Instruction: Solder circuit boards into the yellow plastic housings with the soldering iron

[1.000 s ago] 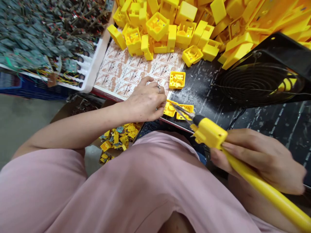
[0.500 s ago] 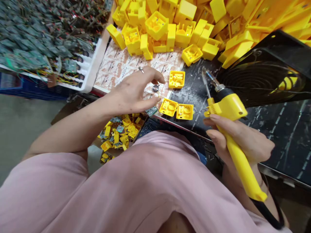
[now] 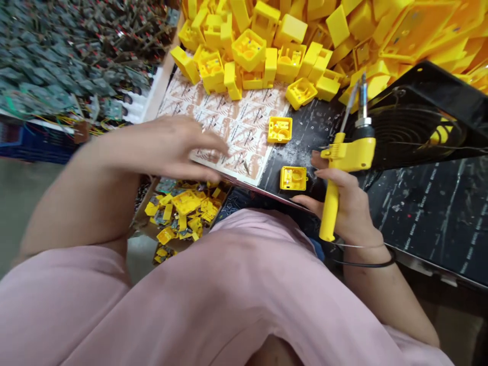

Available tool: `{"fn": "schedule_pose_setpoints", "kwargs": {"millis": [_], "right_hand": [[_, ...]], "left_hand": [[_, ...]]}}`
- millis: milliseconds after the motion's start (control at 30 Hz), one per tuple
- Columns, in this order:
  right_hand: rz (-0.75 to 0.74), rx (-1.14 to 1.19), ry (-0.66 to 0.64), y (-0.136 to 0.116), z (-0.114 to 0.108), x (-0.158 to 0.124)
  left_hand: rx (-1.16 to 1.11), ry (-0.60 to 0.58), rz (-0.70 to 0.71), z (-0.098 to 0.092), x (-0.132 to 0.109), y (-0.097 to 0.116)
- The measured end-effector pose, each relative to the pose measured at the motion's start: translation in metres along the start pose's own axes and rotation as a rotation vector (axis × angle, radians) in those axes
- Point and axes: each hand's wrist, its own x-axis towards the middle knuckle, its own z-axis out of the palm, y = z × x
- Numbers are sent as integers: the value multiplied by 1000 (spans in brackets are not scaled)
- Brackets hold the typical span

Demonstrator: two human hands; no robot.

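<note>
My left hand hovers at the near edge of the patterned paper sheet, blurred, fingers apart, with nothing visible in it. Below it, a yellow plastic case lies on top of the parts in a box. My right hand is closed around the yellow handle of a soldering gun, its metal tip pointing up and away from me. Just left of that hand, an open yellow case half lies on the black tabletop. Another open case half lies farther back, at the sheet's right edge.
Many yellow cases are heaped at the back. A black fan stands at right on the black tabletop. Circuit boards fill a white tray at left. A box of yellow pieces sits below the table edge.
My left hand has moved left. The left case of the near pair, the round black part and the circuit board have left the tabletop. My right hand moved left, turning the soldering gun more upright.
</note>
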Motion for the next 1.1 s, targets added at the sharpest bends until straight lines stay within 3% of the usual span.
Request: {"fn": "schedule_pose_setpoints", "kwargs": {"millis": [167, 267, 467, 567, 633, 700, 767, 867, 933, 1033, 1100], "right_hand": [[-2, -87, -11, 1, 14, 3], [-4, -175, 34, -2, 15, 4], [-38, -280, 99, 5, 16, 6], [-69, -314, 109, 11, 18, 7], [-79, -350, 126, 13, 18, 7], [-98, -349, 122, 12, 18, 7], [-110, -325, 113, 8, 18, 8], [-126, -281, 104, 1, 24, 15], [-145, -269, 90, -2, 30, 24], [-169, -323, 92, -2, 42, 36], [-189, -387, 94, 0, 48, 41]], "left_hand": [[53, 16, 7, 26, 63, 7], [121, -13, 9, 36, 80, 7], [154, -133, 3, 44, 51, 23], [74, -115, 81, 54, 41, 33], [67, -63, 72, 53, 36, 28], [103, 8, -10, 40, 26, 12], [209, 84, -145, 15, 9, -13], [451, 193, -386, -33, -18, -64], [555, 231, -473, -58, -27, -99], [597, 174, -447, -74, -23, -135], [616, 74, -448, -76, -14, -143]]}}
